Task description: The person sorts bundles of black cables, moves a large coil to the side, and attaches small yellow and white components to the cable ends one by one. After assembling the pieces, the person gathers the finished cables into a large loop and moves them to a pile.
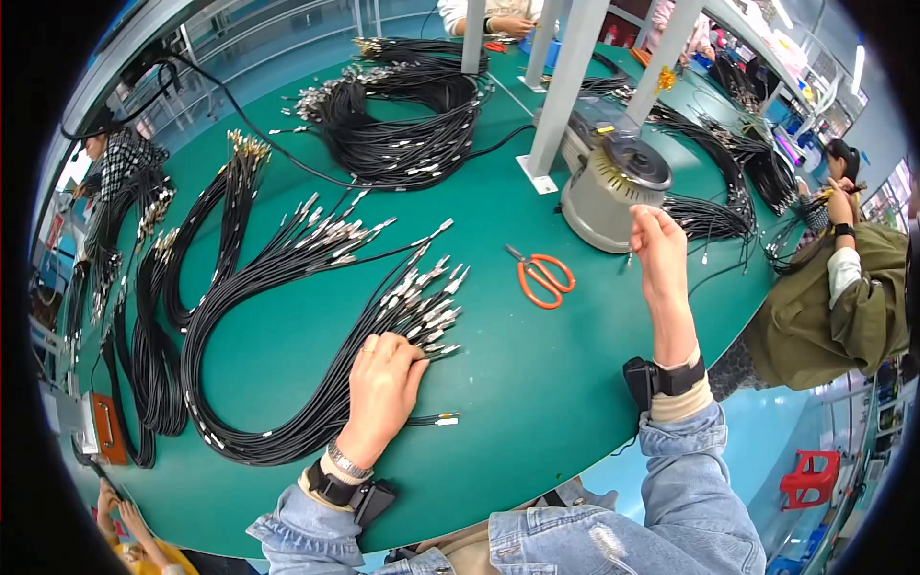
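Head view: A person in a denim jacket (613, 537) works at a green desk (517, 383), where a bundle of black cables (240, 436) lies bent into a U at left.
Left hand (383, 369): Palm down across the bundle's near leg, fingers bent and close together, just short of the metal tips (422, 302); whether they grip a single cable cannot be told.
Right hand (655, 235): Raised at the right edge of a grey machine (599, 206), thumb and fingertips pinched together; a thin piece (630, 260) appears just below them, too small to identify.
Long axis: The near leg runs from the bend at lower left up toward the right, its tips fanned to the upper right.
Nearer hand: The left, which rests on the bundle; from the right hand, well apart, the cables lie to the left and closer to the person's body.
Loose end (447, 419): One light-coloured tip juts out beside the left wrist, pointing right.
Orange snips (546, 279): Between the fanned tips and the right hand, untouched, handles angled to the lower right.
Back of the desk: A thick coil of cables (422, 168) sits beyond the bundle, left of the machine.
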`<state>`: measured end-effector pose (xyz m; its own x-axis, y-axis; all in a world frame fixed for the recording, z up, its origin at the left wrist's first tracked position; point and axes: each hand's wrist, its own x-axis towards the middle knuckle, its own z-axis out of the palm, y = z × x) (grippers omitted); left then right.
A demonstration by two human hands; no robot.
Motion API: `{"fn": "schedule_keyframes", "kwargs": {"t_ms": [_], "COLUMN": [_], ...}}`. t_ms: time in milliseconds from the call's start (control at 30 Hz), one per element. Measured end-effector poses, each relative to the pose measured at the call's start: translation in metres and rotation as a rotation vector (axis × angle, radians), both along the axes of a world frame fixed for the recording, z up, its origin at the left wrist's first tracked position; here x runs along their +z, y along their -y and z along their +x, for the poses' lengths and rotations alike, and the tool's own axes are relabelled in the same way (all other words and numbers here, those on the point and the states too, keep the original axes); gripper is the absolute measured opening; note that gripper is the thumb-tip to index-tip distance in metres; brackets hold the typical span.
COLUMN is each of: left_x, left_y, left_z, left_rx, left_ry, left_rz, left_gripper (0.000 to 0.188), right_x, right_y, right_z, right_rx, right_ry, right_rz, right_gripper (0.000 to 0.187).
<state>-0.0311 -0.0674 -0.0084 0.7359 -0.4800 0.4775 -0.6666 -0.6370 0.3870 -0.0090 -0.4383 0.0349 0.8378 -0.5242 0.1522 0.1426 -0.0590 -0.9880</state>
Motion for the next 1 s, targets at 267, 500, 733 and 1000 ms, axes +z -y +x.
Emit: {"fn": "schedule_keyframes", "kwargs": {"t_ms": [267,500,733,1000], "left_x": [0.032,0.030,0.017,0.022], "left_y": [0.004,0.003,-0.007,-0.001], "left_z": [-0.014,-0.014,-0.009,-0.011], "left_rx": [0.028,-0.082,-0.058,-0.063], "left_ry": [-0.455,-0.284,-0.209,-0.083], "left_rz": [-0.310,-0.388,-0.369,-0.290], "left_gripper": [0.019,0.016,0.012,0.013], "right_x": [0.006,-0.001,0.002,0.036], "right_y": [0.014,0.020,0.018,-0.013], "right_z": [0.024,0.041,0.044,0.022], "right_rx": [-0.104,-0.066,-0.049,0.179], "right_ry": [0.026,0.021,0.026,0.180], "right_rz": [0.239,0.260,0.600,0.553], "right_gripper": [0.016,0.017,0.010,0.008]}}
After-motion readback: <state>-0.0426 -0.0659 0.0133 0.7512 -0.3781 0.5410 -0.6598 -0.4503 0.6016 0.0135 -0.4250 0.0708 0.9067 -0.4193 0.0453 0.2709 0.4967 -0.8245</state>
